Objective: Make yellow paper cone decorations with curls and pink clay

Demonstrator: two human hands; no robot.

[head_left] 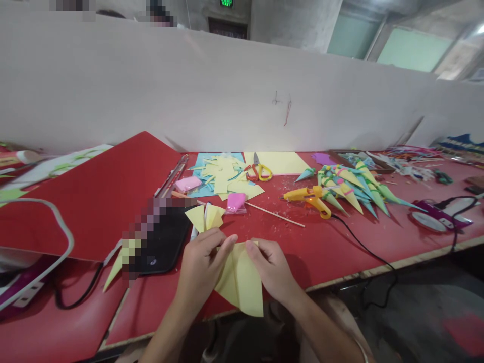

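Between my hands, at the front edge of the red table, hangs a creased sheet of pale yellow paper (245, 287). My left hand (206, 259) pinches its upper left side, thumb on top. On the upper right side, my right hand (270, 259) grips it with thumb and curled fingers. Just beyond my left hand lie folded yellow paper pieces (204, 218). A pink packet (236, 202) rests past the sheet. To the right, a yellow glue gun (308, 196) with a small lit orange spot lies beside a pile of yellow, green and blue paper cones (351, 186).
Scissors (260, 170) and yellow paper scraps (223, 174) lie toward the white partition (227, 91). A thin wooden stick (276, 214) crosses the middle. The glue gun's black cord (359, 242) runs off the table edge. At left are a black tablet-like object (166, 247) and a red board (113, 196).
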